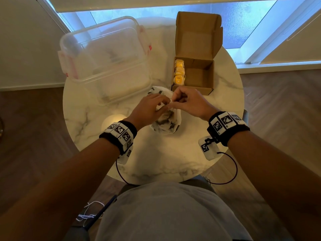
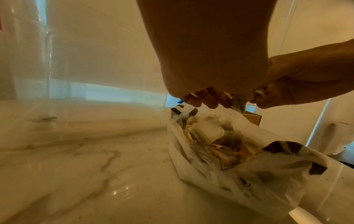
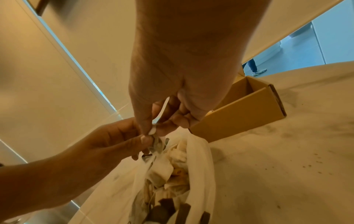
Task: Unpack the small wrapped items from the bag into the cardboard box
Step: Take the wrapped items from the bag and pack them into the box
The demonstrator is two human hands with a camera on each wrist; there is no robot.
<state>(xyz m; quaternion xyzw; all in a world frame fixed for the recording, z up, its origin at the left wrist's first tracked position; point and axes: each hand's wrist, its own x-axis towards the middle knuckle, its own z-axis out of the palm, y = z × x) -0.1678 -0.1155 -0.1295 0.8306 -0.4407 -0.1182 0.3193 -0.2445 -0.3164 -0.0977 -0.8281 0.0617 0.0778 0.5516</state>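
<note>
Two hands meet over the mouth of a thin white plastic bag with dark printed marks, which lies slumped on the round white marble-patterned table just in front of the person. The left hand and right hand both have their fingertips pinched on one small crumpled white-wrapped item held between them just above the bag's opening; the right thumb and forefinger nip its upper edge, the left fingers hold it from below. Inside the bag more pale wrapped pieces lie loosely heaped.

The item looks very light and soft, its wrapper thin and crinkly, so it should yield under pressure and could slip or tear if pulled from both ends. A gentle pinch across the middle of the packet, rather than on a loose corner of wrapper, seems the safest hold. The bag itself is limp and will likely shift unless one hand steadies its rim.

Just beyond the hands stands the small open brown cardboard box, lid flap upright, with a row of yellow wrapped items against its left wall. Farther left sits a large clear plastic storage tub with red latches.
</note>
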